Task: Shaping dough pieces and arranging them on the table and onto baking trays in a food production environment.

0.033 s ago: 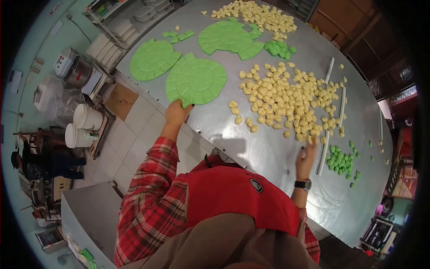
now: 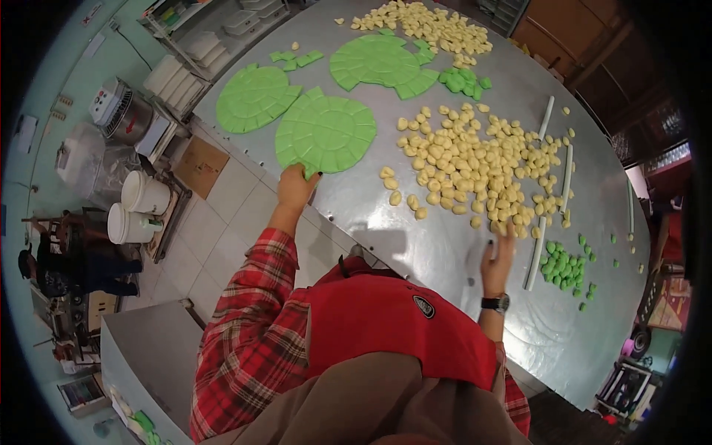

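My left hand [image 2: 298, 185] pinches the near edge of a flat green dough round [image 2: 326, 132], which is scored into small pieces. The fingertips hide the part they grip. My right hand [image 2: 497, 263], with a dark watch at the wrist, hovers at the near side of a large spread of yellow dough balls [image 2: 467, 159]. Its fingers are apart and appear to hold nothing; the fingertips overlap the nearest balls, so contact cannot be made out. Two more scored green rounds lie beyond, one at the left [image 2: 252, 100] and one farther back [image 2: 378, 63] with pieces gone from its edge.
Small green lumps [image 2: 564, 265] lie right of a pale rod [image 2: 535, 256] on the metal table [image 2: 415, 256]. More green pieces [image 2: 461, 83] and yellow balls [image 2: 423, 26] sit at the back. White buckets [image 2: 132, 222] stand on the floor at left, where another person [image 2: 81, 259] is.
My right hand has shifted slightly left and toward me, off the yellow balls' edge. The left hand has barely moved and stays at the green round's edge.
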Available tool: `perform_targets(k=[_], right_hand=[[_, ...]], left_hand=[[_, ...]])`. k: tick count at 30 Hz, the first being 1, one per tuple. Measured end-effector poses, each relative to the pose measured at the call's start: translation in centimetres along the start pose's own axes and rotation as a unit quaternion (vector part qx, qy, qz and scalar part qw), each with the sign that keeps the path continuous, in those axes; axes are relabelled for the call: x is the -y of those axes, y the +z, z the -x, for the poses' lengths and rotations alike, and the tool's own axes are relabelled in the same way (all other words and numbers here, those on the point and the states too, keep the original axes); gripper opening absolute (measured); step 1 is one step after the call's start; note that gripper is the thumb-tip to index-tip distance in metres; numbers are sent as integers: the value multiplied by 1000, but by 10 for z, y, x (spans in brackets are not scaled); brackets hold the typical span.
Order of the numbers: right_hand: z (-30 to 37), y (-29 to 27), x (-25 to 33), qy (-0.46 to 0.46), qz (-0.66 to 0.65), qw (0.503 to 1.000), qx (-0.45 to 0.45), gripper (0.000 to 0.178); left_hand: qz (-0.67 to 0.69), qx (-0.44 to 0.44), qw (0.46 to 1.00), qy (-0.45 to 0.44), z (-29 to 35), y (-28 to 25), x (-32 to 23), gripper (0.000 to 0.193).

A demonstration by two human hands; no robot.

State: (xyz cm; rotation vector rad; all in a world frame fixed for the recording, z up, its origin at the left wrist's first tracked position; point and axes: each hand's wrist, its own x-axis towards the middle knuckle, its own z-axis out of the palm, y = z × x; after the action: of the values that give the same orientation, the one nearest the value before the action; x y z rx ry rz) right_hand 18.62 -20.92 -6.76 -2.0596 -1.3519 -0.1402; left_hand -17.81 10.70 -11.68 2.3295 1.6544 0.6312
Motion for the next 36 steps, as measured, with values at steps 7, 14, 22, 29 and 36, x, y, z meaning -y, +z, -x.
perform_targets(k=[7, 14, 22, 29, 36], right_hand=[[20, 20, 47, 1, -121, 988, 95, 35], [26, 5, 72, -81, -167, 970, 156, 38], [8, -24, 108, -181, -147, 947, 219, 47], [49, -45, 59, -45, -106, 975, 188, 17], [91, -75, 25, 238, -470, 796, 298, 11]], left_hand=[[407, 232, 840, -275, 79, 1, 20, 22], [575, 432, 622, -308, 131, -29, -102, 37], [428, 472, 746, 195, 114, -27, -208, 13], [375, 524, 738, 200, 139, 3, -256, 20], [550, 448, 699, -88, 146, 80, -265, 19]])
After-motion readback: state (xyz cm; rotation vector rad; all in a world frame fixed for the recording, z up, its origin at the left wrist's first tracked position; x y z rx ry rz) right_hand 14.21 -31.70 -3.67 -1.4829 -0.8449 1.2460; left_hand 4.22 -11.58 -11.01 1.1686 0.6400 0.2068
